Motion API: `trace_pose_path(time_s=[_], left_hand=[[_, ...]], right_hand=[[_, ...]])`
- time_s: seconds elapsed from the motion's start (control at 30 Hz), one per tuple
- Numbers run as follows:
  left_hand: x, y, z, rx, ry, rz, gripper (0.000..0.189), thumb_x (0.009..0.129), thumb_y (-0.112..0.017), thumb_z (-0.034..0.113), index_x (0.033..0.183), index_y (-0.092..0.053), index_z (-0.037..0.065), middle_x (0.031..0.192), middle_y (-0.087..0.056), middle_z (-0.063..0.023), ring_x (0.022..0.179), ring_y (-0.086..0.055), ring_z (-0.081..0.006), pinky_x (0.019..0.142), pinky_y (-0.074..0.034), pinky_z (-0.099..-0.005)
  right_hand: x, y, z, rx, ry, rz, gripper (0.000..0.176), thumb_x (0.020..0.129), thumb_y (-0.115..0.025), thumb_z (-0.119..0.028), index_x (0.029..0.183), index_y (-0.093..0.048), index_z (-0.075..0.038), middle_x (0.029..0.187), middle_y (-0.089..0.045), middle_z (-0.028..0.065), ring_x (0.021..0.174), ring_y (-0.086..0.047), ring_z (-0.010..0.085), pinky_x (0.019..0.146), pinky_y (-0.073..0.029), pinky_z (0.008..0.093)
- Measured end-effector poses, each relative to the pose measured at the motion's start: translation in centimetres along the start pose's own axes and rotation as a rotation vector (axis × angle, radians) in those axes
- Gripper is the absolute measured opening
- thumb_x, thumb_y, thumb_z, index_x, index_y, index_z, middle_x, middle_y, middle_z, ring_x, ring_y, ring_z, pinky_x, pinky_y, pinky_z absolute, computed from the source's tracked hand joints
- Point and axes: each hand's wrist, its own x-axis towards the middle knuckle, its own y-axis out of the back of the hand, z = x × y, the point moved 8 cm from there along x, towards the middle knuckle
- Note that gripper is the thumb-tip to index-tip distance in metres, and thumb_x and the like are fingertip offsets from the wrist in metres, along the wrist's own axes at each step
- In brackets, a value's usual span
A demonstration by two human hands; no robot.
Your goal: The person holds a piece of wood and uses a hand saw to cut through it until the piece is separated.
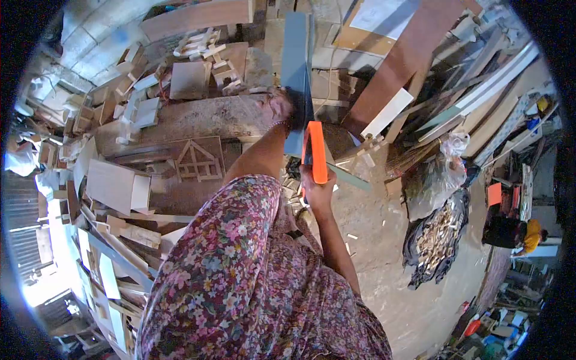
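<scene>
My right hand [317, 187] is closed around the orange handle of a handsaw [317, 153]. The saw's dark blade runs away from me along the right side of a long blue-grey board [294, 54]. My left hand [276, 108], with a bracelet at the wrist, bears against the board's left edge; its fingers look blurred. Beneath the board lies a worn wooden bench plank [198, 123]. A narrow grey-green strip [353, 179] sticks out to the right, just past my right hand.
A wooden frame piece [200, 161] and a pale box [117, 186] lie at the left. Brown planks [402, 66] lean at upper right. On the floor, a black sack [438, 240] holds wood scraps. A person in yellow [531, 236] is at far right.
</scene>
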Motion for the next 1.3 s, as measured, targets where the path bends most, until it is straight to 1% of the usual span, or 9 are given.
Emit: trace_pose_path(time_s=[0.1,0.17,0.43,0.67,0.77,0.83,0.87,1.17,1.3], left_hand=[[0.7,4.9,2.2,0.056,0.198,-0.319,0.035,0.084,-0.032,0.032,0.09,-0.054,0.007,0.089,-0.059,-0.0121,0.092,-0.051,-0.0276,0.086,-0.026,-0.0502],[0.8,5.3,2.6,0.083,0.197,-0.3,0.037,0.084,-0.031,0.034,0.09,-0.054,0.006,0.086,-0.06,-0.0122,0.09,-0.052,-0.028,0.086,-0.026,-0.05],[0.9,6.0,1.4,0.072,0.134,-0.334,0.044,0.085,-0.029,0.041,0.09,-0.054,0.005,0.083,-0.059,-0.0171,0.087,-0.054,-0.03,0.085,-0.025,-0.0523],[1.8,13.4,-4.2,0.108,0.084,-0.053,0.047,0.087,-0.023,0.042,0.085,-0.052,0.005,0.058,-0.058,-0.015,0.062,-0.058,-0.033,0.078,-0.029,-0.051],[1.0,10.3,-8.9,0.252,0.143,-0.282,0.037,0.086,-0.03,0.036,0.093,-0.052,0.006,0.072,-0.059,-0.0159,0.075,-0.057,-0.0299,0.078,-0.03,-0.0507],[0.6,5.0,-12.7,0.421,-0.205,0.125,0.029,0.081,-0.038,0.028,0.099,-0.05,0.008,0.094,-0.054,-0.0169,0.093,-0.05,-0.028,0.076,-0.032,-0.0503],[0.7,8.4,-10.1,0.529,0.022,0.012,0.026,0.076,-0.043,0.023,0.098,-0.05,0.01,0.099,-0.048,-0.0134,0.099,-0.043,-0.0271,0.073,-0.034,-0.0484],[-0.4,10.6,-7.5,0.535,-0.098,0.14,0.027,0.076,-0.046,0.019,0.101,-0.049,0.012,0.092,-0.046,-0.0095,0.092,-0.042,-0.0291,0.068,-0.036,-0.0445],[-0.4,9.8,-8.5,0.35,-0.149,0.081,0.033,0.077,-0.044,0.015,0.11,-0.046,0.012,0.107,-0.044,-0.0118,0.102,-0.038,-0.0322,0.077,-0.034,-0.0481]], right_hand=[[0.9,1.6,0.7,0.036,0.087,-0.055,0.012,0.072,-0.053,-0.002,0.063,-0.045,-0.004,0.054,-0.045,0.0004,0.043,-0.04,0.0076,0.039,-0.032,0.0225],[1.2,1.7,1.4,0.35,-0.167,-0.1,0.01,0.073,-0.051,-0.001,0.065,-0.045,-0.003,0.053,-0.045,0.0014,0.043,-0.041,0.0084,0.04,-0.033,0.0222],[-0.4,-0.6,-2.8,-0.16,0.245,-0.087,0.008,0.071,-0.059,-0.004,0.069,-0.051,-0.001,0.056,-0.047,-0.0026,0.051,-0.041,0.0061,0.047,-0.035,0.0223],[-3.1,-6.3,-2.1,-0.113,0.112,-0.142,0.014,0.069,-0.062,-0.009,0.073,-0.052,0.0,0.06,-0.053,0.0035,0.055,-0.048,0.0095,0.052,-0.04,0.026],[-4.0,-8.2,-1.3,-0.271,0.142,-0.22,0.018,0.07,-0.06,-0.01,0.084,-0.054,0.0,0.06,-0.054,0.0054,0.055,-0.05,0.0109,0.053,-0.041,0.0267],[-4.4,-8.6,-1.4,-0.242,0.162,-0.212,0.022,0.07,-0.058,-0.01,0.089,-0.054,0.0,0.059,-0.053,0.0072,0.055,-0.051,0.0119,0.053,-0.042,0.0273],[-4.6,-8.8,-1.2,-0.246,0.164,-0.222,0.022,0.07,-0.058,-0.01,0.089,-0.054,0.0,0.059,-0.053,0.0072,0.055,-0.051,0.0119,0.053,-0.042,0.0273],[-4.7,-6.9,-0.9,-0.362,0.329,-0.096,0.015,0.07,-0.061,-0.011,0.074,-0.052,0.0,0.055,-0.05,0.0076,0.05,-0.051,0.0135,0.049,-0.041,0.0285],[-4.3,-6.0,1.7,-0.147,0.021,-0.162,0.019,0.07,-0.061,-0.017,0.08,-0.054,-0.002,0.063,-0.055,0.0082,0.059,-0.055,0.0175,0.055,-0.044,0.0302]])
